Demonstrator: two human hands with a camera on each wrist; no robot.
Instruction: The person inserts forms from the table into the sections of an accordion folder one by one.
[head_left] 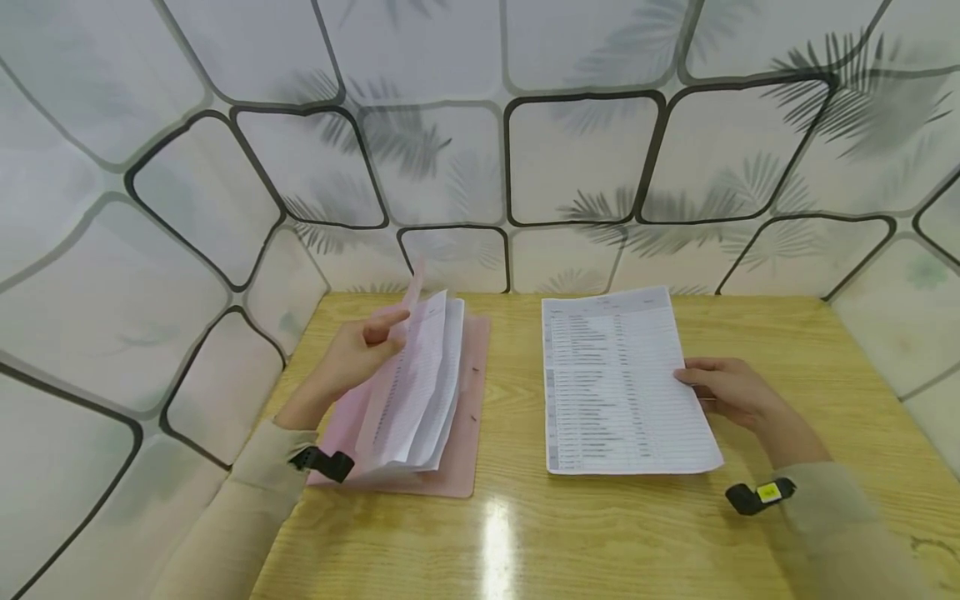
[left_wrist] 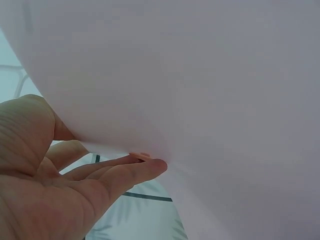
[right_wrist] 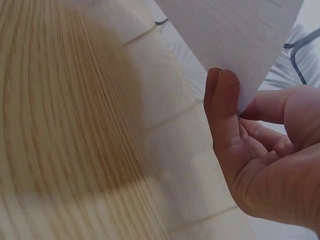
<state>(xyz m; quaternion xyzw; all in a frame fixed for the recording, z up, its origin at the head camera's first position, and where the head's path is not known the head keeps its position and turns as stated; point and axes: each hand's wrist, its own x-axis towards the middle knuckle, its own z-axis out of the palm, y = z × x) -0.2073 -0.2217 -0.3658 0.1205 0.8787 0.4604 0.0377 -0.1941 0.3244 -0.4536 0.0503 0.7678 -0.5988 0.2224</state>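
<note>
On the left of the table lies a pink folder (head_left: 477,400) with several printed sheets (head_left: 423,375) standing partly fanned inside it. My left hand (head_left: 347,360) pinches the raised edge of its pale pink front leaf (head_left: 380,400). The left wrist view shows the broad, blank side of that leaf (left_wrist: 200,85), with fingertips at its edge. To the right, a white sheet printed with a table (head_left: 607,383) is held by my right hand (head_left: 738,393) at its right edge. In the right wrist view, thumb and fingers grip a corner of the paper (right_wrist: 235,40); whether it is several sheets I cannot tell.
Both papers are over a light wood-grain table (head_left: 517,417). A patterned fabric wall (head_left: 577,158) with dark outlines and leaf prints rises behind the table and at both sides. Small black wrist cameras sit on each forearm. Light glares on the table's front middle.
</note>
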